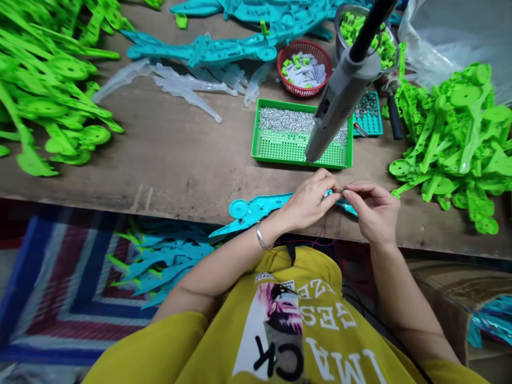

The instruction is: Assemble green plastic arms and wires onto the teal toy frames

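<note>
A long turquoise plastic part (263, 207) lies along the front edge of the table, its rounded end to the left. My left hand (307, 201) is closed over its right portion, the thumb and fingers gripping it. My right hand (375, 210) pinches at the part's right end, close to the left fingertips. Something small and dark shows between the right fingertips, too small to name. Thin red and blue wires (326, 229) hang below the hands. The wires' upper ends are hidden by the hands.
A grey power tool (334, 101) hangs over a green tray (256, 144) of small metal screws. Beyond stand a red basket (282, 80) and a metal bowl (340, 40) of green pieces. Bright green plastic parts (52, 101) heap at left, more green parts (456, 144) at right.
</note>
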Demonstrator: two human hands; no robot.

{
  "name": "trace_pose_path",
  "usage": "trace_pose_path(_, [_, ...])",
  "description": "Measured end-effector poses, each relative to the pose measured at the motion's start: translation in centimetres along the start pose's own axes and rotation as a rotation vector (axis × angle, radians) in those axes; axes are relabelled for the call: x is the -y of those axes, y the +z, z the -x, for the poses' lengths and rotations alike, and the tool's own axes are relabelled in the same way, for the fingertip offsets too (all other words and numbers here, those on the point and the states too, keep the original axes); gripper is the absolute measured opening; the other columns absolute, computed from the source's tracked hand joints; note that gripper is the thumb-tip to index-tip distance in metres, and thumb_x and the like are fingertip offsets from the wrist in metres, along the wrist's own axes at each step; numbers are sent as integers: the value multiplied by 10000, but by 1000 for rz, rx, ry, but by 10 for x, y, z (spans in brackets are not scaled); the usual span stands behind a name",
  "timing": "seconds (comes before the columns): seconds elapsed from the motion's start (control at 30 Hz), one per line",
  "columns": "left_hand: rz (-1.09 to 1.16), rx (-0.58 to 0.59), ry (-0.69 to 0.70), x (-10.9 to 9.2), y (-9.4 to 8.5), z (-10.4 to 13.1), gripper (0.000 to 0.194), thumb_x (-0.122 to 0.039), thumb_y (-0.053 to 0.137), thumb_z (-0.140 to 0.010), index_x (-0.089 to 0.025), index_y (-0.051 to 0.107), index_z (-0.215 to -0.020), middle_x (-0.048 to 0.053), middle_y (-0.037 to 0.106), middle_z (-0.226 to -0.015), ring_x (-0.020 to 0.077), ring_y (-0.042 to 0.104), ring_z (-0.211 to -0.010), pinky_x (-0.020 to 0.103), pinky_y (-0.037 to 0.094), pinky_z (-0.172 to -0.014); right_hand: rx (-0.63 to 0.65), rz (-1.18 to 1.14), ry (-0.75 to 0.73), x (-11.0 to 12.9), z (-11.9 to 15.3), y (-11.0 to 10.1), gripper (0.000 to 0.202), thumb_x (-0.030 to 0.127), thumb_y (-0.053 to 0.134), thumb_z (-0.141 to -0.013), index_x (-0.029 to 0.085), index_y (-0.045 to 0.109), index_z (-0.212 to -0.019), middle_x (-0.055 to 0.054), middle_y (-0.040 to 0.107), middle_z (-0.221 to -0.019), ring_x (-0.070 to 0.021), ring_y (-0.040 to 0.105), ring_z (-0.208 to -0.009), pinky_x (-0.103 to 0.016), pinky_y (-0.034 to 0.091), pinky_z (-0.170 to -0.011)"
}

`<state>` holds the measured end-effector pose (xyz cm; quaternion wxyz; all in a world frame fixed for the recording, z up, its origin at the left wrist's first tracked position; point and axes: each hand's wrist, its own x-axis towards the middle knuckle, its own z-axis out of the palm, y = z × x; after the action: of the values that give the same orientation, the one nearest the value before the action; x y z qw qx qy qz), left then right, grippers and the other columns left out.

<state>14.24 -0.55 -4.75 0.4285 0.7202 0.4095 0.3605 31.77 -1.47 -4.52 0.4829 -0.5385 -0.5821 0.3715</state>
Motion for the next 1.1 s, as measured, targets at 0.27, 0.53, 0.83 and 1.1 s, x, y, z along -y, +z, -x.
trace_pose_path(0.27, [-281, 299, -123, -15, -40, 85, 209, -116, 476, -942, -223, 649, -988, 34, 690, -913, 191, 663, -871, 297, 484, -772, -14, 352, -137, -15, 6, -29, 131, 301, 740, -849, 226, 750, -956, -81, 736, -1094, -234, 690, -1036, -441, 549, -937])
trace_pose_path(0.53, [-781, 350, -355, 39, -9, 168, 370, -68, 522, -899, -171, 641, -1234, 144, 718, -1113, 281, 680, -1009, 403, 496, -910, 239, 361, 41, 4, 50, -46, 88, 298, 718, -863, 213, 708, -847, -10, 726, -765, -157, 674, -673, -278, 551, -654])
trace_pose_path(0.83, [-685, 134, -231, 25, -13, 172, 148, -218, 536, -973, -183, 645, -879, 62, 718, -863, 208, 674, -819, 338, 512, -782, 1099, 237, 144, 14, 71, -32, 164, 298, 606, -961, 250, 741, -1042, -49, 773, -1059, -195, 734, -980, -332, 580, -849])
trace_pose_path(1.1, [-284, -161, 103, -44, -50, 148, 185, -107, 590, -916, -242, 610, -1040, -1, 732, -837, 142, 687, -739, 268, 546, -681, 922, -250, 206, 21, 82, 4, 484, 386, 728, -878, 274, 627, -1338, -104, 592, -1438, -226, 505, -1391, -449, 413, -1154])
